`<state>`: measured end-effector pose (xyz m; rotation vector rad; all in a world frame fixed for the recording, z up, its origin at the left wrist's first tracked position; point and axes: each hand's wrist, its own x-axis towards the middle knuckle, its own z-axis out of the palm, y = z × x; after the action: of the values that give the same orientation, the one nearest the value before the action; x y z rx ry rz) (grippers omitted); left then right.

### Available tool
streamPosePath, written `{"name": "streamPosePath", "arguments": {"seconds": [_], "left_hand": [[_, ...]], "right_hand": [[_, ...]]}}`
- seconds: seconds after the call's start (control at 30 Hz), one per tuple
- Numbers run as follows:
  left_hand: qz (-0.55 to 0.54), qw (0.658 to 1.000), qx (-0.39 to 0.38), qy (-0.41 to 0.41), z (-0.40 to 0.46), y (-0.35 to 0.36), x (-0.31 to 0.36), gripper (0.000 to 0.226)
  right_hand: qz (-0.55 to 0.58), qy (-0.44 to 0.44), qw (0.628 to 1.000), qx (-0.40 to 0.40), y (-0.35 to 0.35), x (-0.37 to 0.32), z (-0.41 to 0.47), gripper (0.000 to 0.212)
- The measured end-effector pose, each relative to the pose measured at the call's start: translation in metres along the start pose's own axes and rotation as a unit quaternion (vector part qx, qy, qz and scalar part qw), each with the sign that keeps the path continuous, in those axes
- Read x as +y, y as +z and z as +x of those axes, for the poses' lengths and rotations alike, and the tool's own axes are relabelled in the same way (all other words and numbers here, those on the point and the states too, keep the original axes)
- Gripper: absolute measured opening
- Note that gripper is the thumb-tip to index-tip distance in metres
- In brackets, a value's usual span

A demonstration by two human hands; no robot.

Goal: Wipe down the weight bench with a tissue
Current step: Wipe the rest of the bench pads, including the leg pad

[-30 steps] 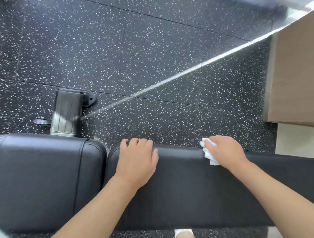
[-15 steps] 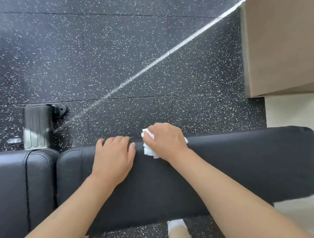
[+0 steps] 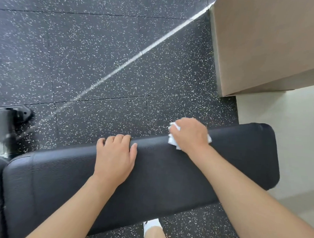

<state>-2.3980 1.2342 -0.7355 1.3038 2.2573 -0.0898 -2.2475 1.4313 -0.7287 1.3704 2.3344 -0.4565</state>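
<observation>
1. I see one weight bench (image 3: 168,174) across the lower frame, two pads; no writing is readable.
2. One tissue (image 3: 172,138), centre-right, bunched in my right hand (image 3: 190,135).
3. My left hand (image 3: 114,158) rests flat, fingers over the bench's far edge.

Left hand (image 3: 115,157) flat, fingers straight; right hand (image 3: 189,135) curled.
</observation>
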Motion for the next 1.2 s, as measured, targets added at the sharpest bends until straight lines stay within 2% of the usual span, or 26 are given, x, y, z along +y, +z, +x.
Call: {"name": "streamPosePath", "arguments": {"seconds": [0.13, 0.23, 0.37, 0.53, 0.67, 0.8, 0.93, 1.0, 1.1, 1.2], "left_hand": [[0.003, 1.0, -0.004, 0.003, 0.001, -0.001, 0.0, 0.053], [0.007, 0.999, -0.026, 0.019, 0.006, -0.006, 0.007, 0.056], [0.01, 0.997, -0.051, 0.051, 0.024, -0.007, 0.042, 0.058], [0.001, 0.994, -0.052, 0.099, 0.052, 0.007, 0.114, 0.046], [0.0, 0.993, -0.04, 0.115, 0.064, 0.016, 0.154, 0.046], [-0.004, 0.993, -0.05, 0.103, 0.068, 0.016, 0.158, 0.047], [-0.028, 0.996, -0.056, 0.07, 0.075, 0.013, 0.163, 0.041], [-0.029, 0.995, -0.07, 0.057, 0.087, 0.015, 0.172, 0.044], [-0.027, 0.996, -0.075, 0.046, 0.094, 0.016, 0.195, 0.051], [-0.043, 0.999, -0.022, -0.003, 0.092, 0.023, 0.21, 0.053]], "right_hand": [[0.041, -0.102, 0.994, -0.006, 0.022, -0.066, -0.012, 0.032], [0.065, -0.13, 0.989, -0.006, 0.024, -0.069, -0.01, 0.032], [0.076, -0.119, 0.99, 0.015, 0.016, -0.012, -0.001, 0.033], [0.038, -0.039, 0.997, 0.059, -0.005, 0.115, 0.013, 0.037], [0.012, 0.04, 0.998, 0.048, -0.024, 0.19, 0.029, 0.039], [-0.004, 0.048, 0.997, 0.061, -0.025, 0.174, 0.026, 0.034], [0.025, -0.072, 0.995, 0.057, -0.014, 0.109, 0.011, 0.038], [0.064, -0.1, 0.992, 0.046, -0.012, 0.105, 0.012, 0.033], [0.056, -0.107, 0.991, 0.063, -0.018, 0.145, 0.015, 0.035], [0.036, -0.034, 0.992, 0.112, -0.03, 0.222, 0.025, 0.036]]}}
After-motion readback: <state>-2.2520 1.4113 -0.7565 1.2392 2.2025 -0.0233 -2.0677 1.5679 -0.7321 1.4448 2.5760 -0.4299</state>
